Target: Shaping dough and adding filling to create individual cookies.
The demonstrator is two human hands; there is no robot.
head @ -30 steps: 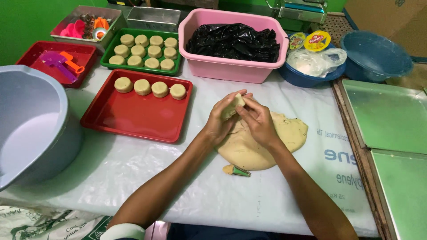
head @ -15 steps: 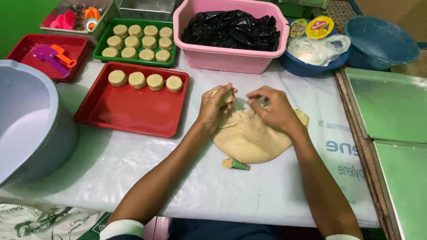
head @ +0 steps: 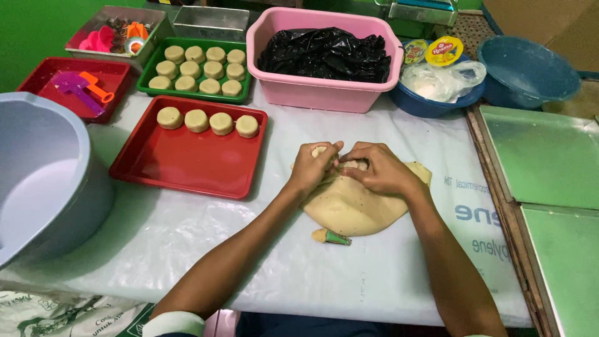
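Lowered since 0.5 s ago, left hand (head: 312,167) and right hand (head: 377,170) now pressed together, pinching a small dough piece (head: 354,165) off the flat dough sheet (head: 352,206) beside the red tray (head: 187,162) holding 4 pucks.

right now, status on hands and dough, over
Left hand and right hand both pinching at the dough sheet's top edge. Small green tool lies beside the dough. Nothing blocking.

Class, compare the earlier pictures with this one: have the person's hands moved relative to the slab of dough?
Yes. The left hand and right hand have come down from above the dough slab and now press together on its far edge.
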